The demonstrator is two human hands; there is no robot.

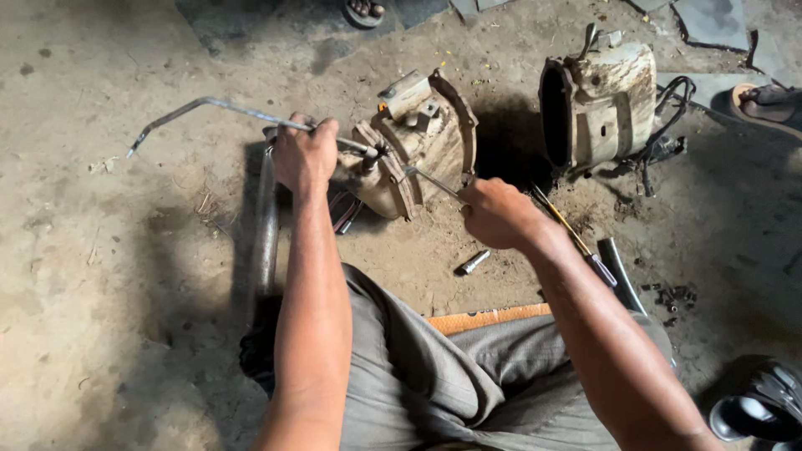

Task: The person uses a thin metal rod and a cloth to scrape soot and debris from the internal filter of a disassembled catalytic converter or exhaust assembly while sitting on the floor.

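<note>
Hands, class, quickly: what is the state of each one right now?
Left hand: closed around the bent metal rod.
Right hand: closed on a thin metal tool poking into the metal casing.

The floor point(100, 276) is bare, dusty concrete, pale brown and mottled with stains and grit. Along the top edge lie flat grey slabs point(710, 21) — broken, with cracked edges — and a darker patch of ground point(251, 25) beside them. Light falls from above and to the right, throwing a soft shadow point(209, 250) over the left-hand floor and a deeper one point(510, 134) near the middle. Dry bits of straw point(205, 205) and small crumbs of debris are scattered about. No walls, windows or furniture come into view — only ground.
</note>
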